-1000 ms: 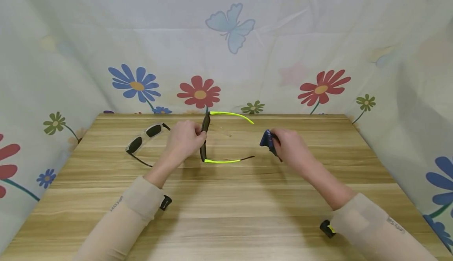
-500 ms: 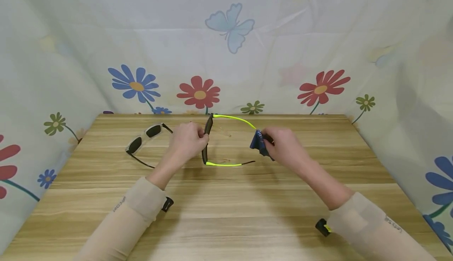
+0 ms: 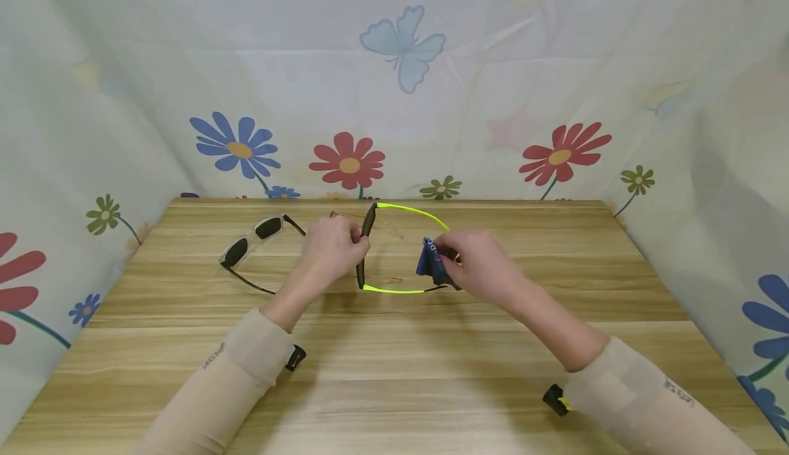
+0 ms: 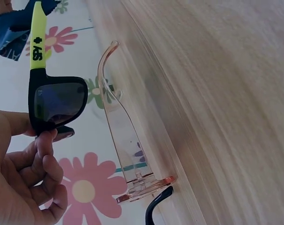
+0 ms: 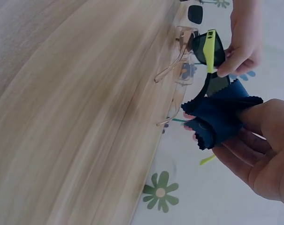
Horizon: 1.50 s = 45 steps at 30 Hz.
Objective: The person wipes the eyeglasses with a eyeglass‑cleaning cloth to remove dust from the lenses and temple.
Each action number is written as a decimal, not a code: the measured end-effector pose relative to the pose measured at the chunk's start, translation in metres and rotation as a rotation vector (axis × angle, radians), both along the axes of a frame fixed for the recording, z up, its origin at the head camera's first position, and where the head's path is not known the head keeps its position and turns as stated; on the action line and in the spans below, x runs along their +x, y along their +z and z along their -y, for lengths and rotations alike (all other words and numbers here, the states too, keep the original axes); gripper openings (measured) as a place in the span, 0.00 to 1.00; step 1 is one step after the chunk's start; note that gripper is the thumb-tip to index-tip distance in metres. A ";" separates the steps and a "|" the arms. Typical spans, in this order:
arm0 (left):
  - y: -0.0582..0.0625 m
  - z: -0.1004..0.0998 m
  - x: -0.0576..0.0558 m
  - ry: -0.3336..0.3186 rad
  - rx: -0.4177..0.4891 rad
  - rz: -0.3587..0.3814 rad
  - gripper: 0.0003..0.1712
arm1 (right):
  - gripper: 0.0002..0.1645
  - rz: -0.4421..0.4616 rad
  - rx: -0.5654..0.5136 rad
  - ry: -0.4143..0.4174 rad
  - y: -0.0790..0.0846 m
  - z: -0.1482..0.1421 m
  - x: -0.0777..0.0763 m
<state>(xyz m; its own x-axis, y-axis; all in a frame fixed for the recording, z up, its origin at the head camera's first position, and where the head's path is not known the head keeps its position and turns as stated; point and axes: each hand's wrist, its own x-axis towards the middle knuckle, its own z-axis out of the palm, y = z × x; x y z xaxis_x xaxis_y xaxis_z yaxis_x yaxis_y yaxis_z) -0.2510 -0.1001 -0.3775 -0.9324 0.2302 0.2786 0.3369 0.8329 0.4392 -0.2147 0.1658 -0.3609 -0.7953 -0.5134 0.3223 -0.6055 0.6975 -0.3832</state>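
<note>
My left hand (image 3: 333, 246) pinches a pair of black sunglasses (image 4: 59, 103) with neon yellow temples at the bridge. The sunglasses are raised off the table, temples unfolded and pointing right in the head view. My right hand (image 3: 483, 266) grips a dark blue cleaning cloth (image 5: 221, 117) with zigzag edges and pale lettering, bunched between thumb and fingers. In the head view the cloth hangs between the two temple ends, facing the lenses. Behind the raised pair, clear pinkish glasses (image 4: 127, 140) stand on the table, partly hidden by my left hand in the head view.
Clear-framed sunglasses (image 3: 251, 241) with dark lenses and black temples lie left of my left hand on the wooden table (image 3: 394, 366). A flower-printed curtain (image 3: 456, 112) rises along the back and both sides of the table.
My right hand has moved left with the cloth, from beyond the temple tips to between them. My left hand has shifted the sunglasses slightly right and nearer.
</note>
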 end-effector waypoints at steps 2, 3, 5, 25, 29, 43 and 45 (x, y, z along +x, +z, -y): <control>0.000 0.000 0.000 0.001 -0.003 -0.007 0.22 | 0.08 -0.004 0.010 0.011 0.002 0.002 0.002; 0.000 0.000 0.000 0.003 -0.002 -0.011 0.22 | 0.08 -0.007 0.013 0.016 0.003 0.003 0.003; 0.000 -0.001 0.000 0.007 -0.005 -0.016 0.23 | 0.08 -0.012 0.020 0.030 0.005 0.005 0.005; 0.001 -0.010 0.001 0.026 -0.044 -0.065 0.26 | 0.05 -0.176 0.122 0.168 0.013 0.023 0.018; 0.000 -0.014 0.003 0.026 -0.018 -0.040 0.26 | 0.07 -0.234 0.204 0.171 0.004 0.031 0.021; 0.002 -0.020 0.003 0.018 0.015 -0.005 0.26 | 0.05 -0.245 0.290 0.163 -0.014 0.046 0.023; 0.002 -0.021 0.003 0.026 0.014 -0.002 0.25 | 0.06 -0.246 0.291 0.170 -0.015 0.048 0.022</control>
